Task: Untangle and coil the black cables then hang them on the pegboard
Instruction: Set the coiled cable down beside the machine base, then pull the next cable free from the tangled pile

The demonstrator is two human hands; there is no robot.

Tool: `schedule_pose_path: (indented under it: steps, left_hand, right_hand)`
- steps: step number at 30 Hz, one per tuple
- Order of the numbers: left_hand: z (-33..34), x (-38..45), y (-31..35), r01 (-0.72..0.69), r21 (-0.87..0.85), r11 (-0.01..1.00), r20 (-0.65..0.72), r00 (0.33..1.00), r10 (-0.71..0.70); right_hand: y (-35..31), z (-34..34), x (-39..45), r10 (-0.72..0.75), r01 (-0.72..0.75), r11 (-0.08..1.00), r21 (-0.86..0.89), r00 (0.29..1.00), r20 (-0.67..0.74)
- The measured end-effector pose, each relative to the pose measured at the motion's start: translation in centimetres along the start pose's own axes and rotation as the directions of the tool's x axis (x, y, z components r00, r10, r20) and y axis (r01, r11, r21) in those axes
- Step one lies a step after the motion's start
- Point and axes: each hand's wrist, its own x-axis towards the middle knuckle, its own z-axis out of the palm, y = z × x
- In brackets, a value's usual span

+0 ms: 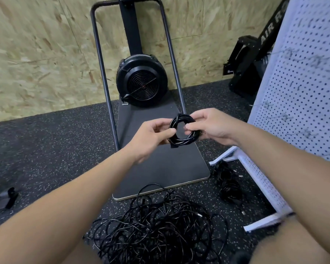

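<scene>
One small ring-shaped coil of thin black rubber-sheathed cable [183, 130] sits at the centre of the view, held up in the air between two hands over the dark flat base of the exercise machine. The left hand [152, 138] pinches the coil's nine o'clock side with thumb and curled fingers, and the right hand [212, 125] pinches its three o'clock side the same way, fingertips reaching into the ring. This coil looks wound and nearly finished, though whether its loose end is tucked in cannot be told. At six o'clock from the coil, on the speckled black rubber floor [46, 149], lies one large loose tangle of black cables [156, 227]; how many cables are in it cannot be counted, so most of the untangling appears to be ahead. At about four o'clock, just beside the foot of the white perforated metal pegboard [301, 88], lies one smaller dark heap of black cable [228, 184], which may be bundles already wound; its count is unclear. The pegboard stands at three o'clock and no black coil shows hanging on its visible face, so hanging seems not yet begun. Further out at twelve o'clock stands one black fan-wheel exercise machine [141, 80] against a chipboard wall [36, 54], with a second black machine [246, 63] at two o'clock.
</scene>
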Motion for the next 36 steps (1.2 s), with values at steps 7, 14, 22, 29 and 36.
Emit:
schedule_pose_path:
  steps: [7, 14, 22, 29, 36]
  left_hand:
    - [10.3, 2.4, -5.2, 0.094, 0.018, 0.995, 0.029, 0.995, -0.094]
    - [18.0, 2.8, -16.5, 0.253, -0.022, 0.967, 0.048, 0.966, -0.252]
    - [24.9, 2.2, -29.6, 0.417, 0.128, 0.900, 0.094, 0.898, -0.430]
    - [29.0, 2.7, -37.6, 0.473, 0.404, 0.783, -0.071, 0.870, -0.489]
    - [28.4, 4.2, -38.2, 0.416, 0.503, 0.758, -0.079, 0.895, -0.438]
  right_hand:
    - [7.9, -6.2, -6.8, 0.059, -0.062, 0.998, -0.022, 0.991, -0.120]
    - [21.8, -8.1, -8.9, 0.202, -0.203, 0.979, 0.018, 0.950, -0.237]
    - [36.5, -9.3, -7.9, 0.366, -0.482, 0.863, -0.155, 0.806, -0.465]
    - [45.5, -9.0, -7.2, 0.414, -0.556, 0.827, -0.089, 0.708, -0.573]
    - [44.9, -9.9, -5.7, 0.364, -0.577, 0.782, -0.237, 0.731, -0.578]
